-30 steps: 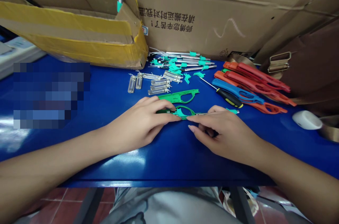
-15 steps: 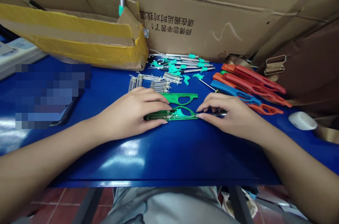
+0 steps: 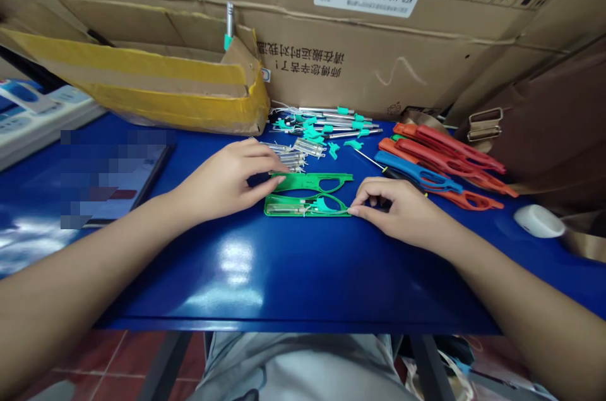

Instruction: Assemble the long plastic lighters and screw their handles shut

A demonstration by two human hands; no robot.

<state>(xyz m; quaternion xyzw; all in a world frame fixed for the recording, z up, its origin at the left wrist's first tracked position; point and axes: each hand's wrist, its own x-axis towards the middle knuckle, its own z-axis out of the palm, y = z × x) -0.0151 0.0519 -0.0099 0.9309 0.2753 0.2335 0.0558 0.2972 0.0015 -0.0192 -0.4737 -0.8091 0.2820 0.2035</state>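
Observation:
Two green plastic handle shells lie side by side on the blue table [image 3: 303, 287]. The nearer shell [image 3: 288, 206] holds metal parts and a teal trigger piece. My right hand [image 3: 402, 215] has its fingers curled and pinches the right tip of this shell. My left hand [image 3: 222, 181] is stretched out, with its fingertips at the left end of the farther, empty shell [image 3: 315, 181] and its thumb near the nearer shell's left corner. Small clear metal-ended parts [image 3: 305, 148] lie just beyond my left fingers.
Metal rods with teal fittings [image 3: 331, 118] are piled at the back. Red and blue handles [image 3: 445, 158] and a screwdriver shaft [image 3: 368, 158] lie to the right, beside a white object [image 3: 537, 221]. A yellow-taped carton [image 3: 142, 88] and large cardboard boxes stand behind. A blurred flat device [image 3: 113, 177] lies at left.
My left hand let go of the nearer shell and moved up toward the farther one. The nearer shell now lies flat. My right hand slid left onto its right tip.

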